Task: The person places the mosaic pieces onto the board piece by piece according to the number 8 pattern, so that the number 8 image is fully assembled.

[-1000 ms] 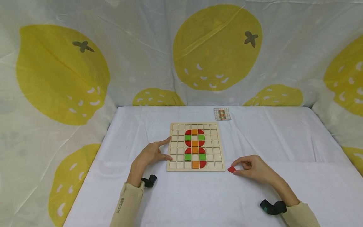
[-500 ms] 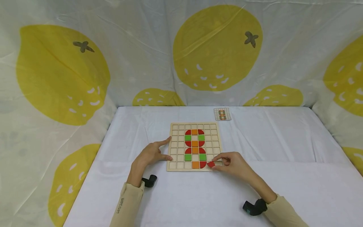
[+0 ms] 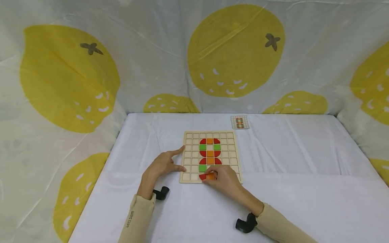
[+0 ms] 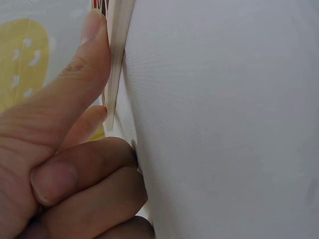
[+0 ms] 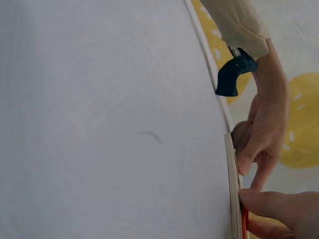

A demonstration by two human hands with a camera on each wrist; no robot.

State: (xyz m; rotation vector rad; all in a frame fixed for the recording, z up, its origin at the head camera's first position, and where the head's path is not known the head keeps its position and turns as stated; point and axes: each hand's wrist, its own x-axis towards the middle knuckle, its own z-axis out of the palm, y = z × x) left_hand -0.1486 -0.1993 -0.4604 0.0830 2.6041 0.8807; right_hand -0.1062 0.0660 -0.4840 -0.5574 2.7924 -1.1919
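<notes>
A square wooden grid board [image 3: 230, 148] lies on the white cloth, with red, orange and green tiles forming a figure-eight-like shape. My left hand [image 3: 161, 165] is at its left side, thumb and index finger stretched out and spread apart, touching the edge. In the left wrist view the left thumb [image 4: 82, 64] lies along the board and other fingers are curled beneath. My right hand [image 3: 226, 180] pinches a red quarter-round tile [image 3: 202, 177] between thumb and index finger, over the bottom row beside the orange tile [image 3: 210, 176]. This hand hides some lower-right tiles.
A small pattern card [image 3: 239, 122] showing a similar coloured figure lies behind the board, toward its right. White cloth [image 3: 291, 148] covers the table, and a lemon-print curtain [image 3: 167, 50] stands at the back and sides.
My right hand has carried the red tile leftward from the cloth right of the board, across the bottom row, to left of the orange tile. The left hand stays at the board's edge.
</notes>
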